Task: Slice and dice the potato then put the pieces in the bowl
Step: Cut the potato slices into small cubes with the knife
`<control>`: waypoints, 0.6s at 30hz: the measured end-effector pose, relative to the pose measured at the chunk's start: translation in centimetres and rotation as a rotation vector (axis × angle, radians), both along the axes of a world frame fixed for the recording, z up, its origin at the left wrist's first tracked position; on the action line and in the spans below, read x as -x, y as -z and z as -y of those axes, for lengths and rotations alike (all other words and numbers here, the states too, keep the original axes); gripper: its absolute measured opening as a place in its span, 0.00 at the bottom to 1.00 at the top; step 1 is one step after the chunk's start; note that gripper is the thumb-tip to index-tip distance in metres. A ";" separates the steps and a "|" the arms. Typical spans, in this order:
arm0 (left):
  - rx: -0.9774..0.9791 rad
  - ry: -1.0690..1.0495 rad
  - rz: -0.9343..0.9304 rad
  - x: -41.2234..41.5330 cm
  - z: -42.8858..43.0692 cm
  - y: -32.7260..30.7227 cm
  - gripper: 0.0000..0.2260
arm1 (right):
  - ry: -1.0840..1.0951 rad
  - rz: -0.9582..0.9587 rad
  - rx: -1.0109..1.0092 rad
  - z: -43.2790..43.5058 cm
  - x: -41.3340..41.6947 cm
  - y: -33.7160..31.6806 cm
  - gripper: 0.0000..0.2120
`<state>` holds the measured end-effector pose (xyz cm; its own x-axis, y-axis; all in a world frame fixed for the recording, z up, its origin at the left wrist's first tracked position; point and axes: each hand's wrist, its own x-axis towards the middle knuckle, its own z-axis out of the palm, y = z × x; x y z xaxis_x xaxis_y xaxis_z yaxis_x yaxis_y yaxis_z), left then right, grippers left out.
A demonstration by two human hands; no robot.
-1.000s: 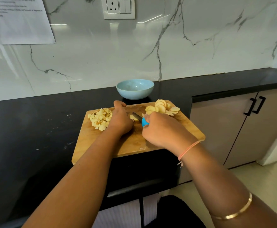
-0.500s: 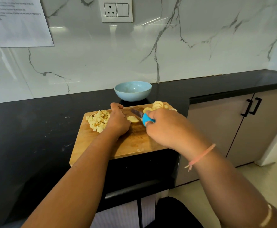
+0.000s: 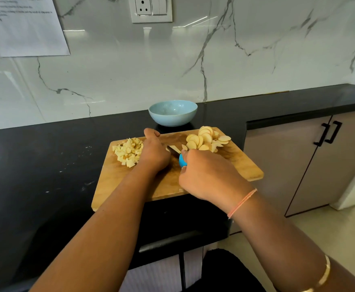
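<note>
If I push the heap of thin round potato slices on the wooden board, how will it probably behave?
The heap of thin round potato slices lies loosely overlapped, so it would probably slide apart, not move as one. The slices are flat, so they should not roll. Being thin, single ones may snap.

Left hand [image 3: 154,153] knuckles up at frame centre, fingers tucked under, and we can't see what lies beneath. Knife [image 3: 182,162]: only blade sliver and blue handle end show, rest buried in right hand [image 3: 210,175]. Paper [image 3: 25,32] upper left, cropped by frame edges, print too blurred for us to read.
</note>
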<state>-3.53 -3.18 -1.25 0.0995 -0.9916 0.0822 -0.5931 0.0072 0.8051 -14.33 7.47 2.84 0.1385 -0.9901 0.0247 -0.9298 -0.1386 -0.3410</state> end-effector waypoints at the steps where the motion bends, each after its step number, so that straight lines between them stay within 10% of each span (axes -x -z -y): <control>1: 0.003 0.004 0.003 0.0 0.0 0.0 0.24 | -0.009 0.004 -0.005 -0.4 0.1 -0.1 0.19; 18: 0.104 0.090 0.135 -0.5 0.3 0.4 0.22 | 0.160 0.063 0.063 -0.7 3.1 0.0 0.19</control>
<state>-3.04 -3.45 -1.69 -0.0076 -0.9815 0.1911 -0.6887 0.1437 0.7107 -17.40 8.13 2.81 -0.0247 -0.9955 0.0911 -0.9186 -0.0133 -0.3949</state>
